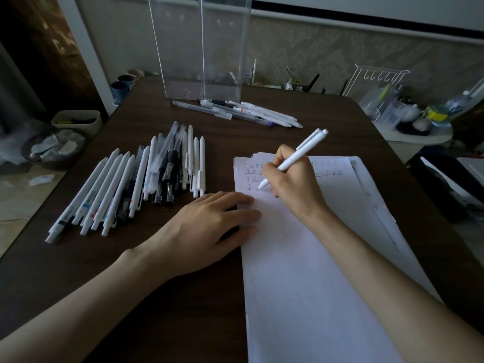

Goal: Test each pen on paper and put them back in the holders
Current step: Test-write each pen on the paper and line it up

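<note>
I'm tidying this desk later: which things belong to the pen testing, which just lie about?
Job: white pen in right hand, paper under left hand, near pen pile, far pen pile, clear holders.
Lying about: cups, wire rack, cream tub.

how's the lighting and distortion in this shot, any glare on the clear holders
Head view: dim, soft light with no hard shadows; the wide lens makes the clear holders splay outward toward the top; they show faint reflections, no strong glare; the right hand and white pen are sharp, the background clutter softer.
</note>
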`<state>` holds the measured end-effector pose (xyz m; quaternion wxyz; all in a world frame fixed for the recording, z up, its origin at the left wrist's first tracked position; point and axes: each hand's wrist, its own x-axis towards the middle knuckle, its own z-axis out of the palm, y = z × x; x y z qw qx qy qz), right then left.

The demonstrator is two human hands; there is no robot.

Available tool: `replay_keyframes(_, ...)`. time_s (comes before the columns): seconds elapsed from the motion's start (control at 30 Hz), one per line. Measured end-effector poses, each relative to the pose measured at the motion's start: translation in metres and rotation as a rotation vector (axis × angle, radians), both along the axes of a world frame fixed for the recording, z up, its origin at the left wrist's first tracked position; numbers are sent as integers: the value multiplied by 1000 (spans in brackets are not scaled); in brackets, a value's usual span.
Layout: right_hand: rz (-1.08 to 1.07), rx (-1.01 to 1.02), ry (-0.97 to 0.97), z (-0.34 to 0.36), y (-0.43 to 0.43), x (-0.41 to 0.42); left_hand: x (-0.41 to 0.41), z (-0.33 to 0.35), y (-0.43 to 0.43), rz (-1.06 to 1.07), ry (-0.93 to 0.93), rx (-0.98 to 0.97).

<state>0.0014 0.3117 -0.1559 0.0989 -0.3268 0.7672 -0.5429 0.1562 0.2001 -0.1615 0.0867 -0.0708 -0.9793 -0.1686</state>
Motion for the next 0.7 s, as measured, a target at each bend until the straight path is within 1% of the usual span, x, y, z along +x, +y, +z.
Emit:
replay_keyframes(0.13, -27, -73, 39, 0, 0, 0, -1, 0, -1, -18, 47, 9)
replay_keyframes(0.2, 11, -151, 41, 0, 0, 1, -1, -1, -1, 8, 67, 51)
replay_keyframes(0.23, 33, -155, 59, -2, 0, 1, -2, -2, -2, 45, 65, 96)
replay_keyframes(0.3, 78, -57, 176, -5, 1, -1, -2, -3, -3, 131, 56, 207)
replay_keyframes(0.37, 148, 54, 280, -7, 1, -1, -3, -2, -4, 167, 66, 287)
replay_keyframes(0.43, 205, 104, 263, -5, 0, 0, -3, -1, -4, 157, 51, 332)
replay_keyframes(0.47, 219, 105, 244, -4, -1, 1, -2, -1, -4, 136, 53, 324)
replay_keyframes(0.6, 254, 89, 168, 1, 2, 4, -2, -4, -7, 58, 141, 180)
replay_keyframes(0.7, 238, 71, 111, 8, 8, 7, -5, -2, -5, -8, 191, 114)
